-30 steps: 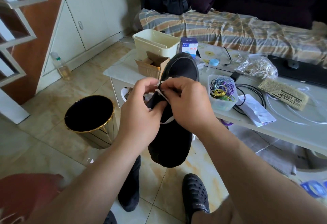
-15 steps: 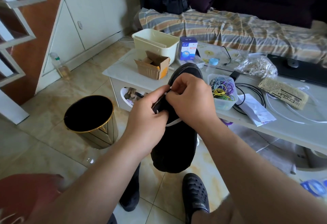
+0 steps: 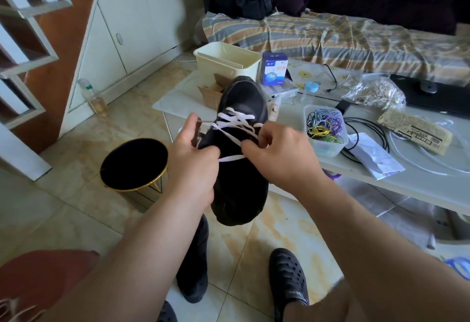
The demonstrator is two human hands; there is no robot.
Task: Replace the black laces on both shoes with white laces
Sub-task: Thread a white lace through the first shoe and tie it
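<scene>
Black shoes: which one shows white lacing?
The held shoe, between the left hand and right hand, carries the white lace; the shoe on the floor shows none.

Between my hands (image 3: 193, 161) (image 3: 282, 159): shoe (image 3: 239, 159), toe away from me.
Left of left hand: bin (image 3: 133, 164) on the floor.
Right of right hand: tub (image 3: 324, 129) on the table (image 3: 419, 182).
Beyond the hands: bucket (image 3: 227, 61), box (image 3: 274, 68).
Below the hands: second shoe (image 3: 194, 265).
</scene>
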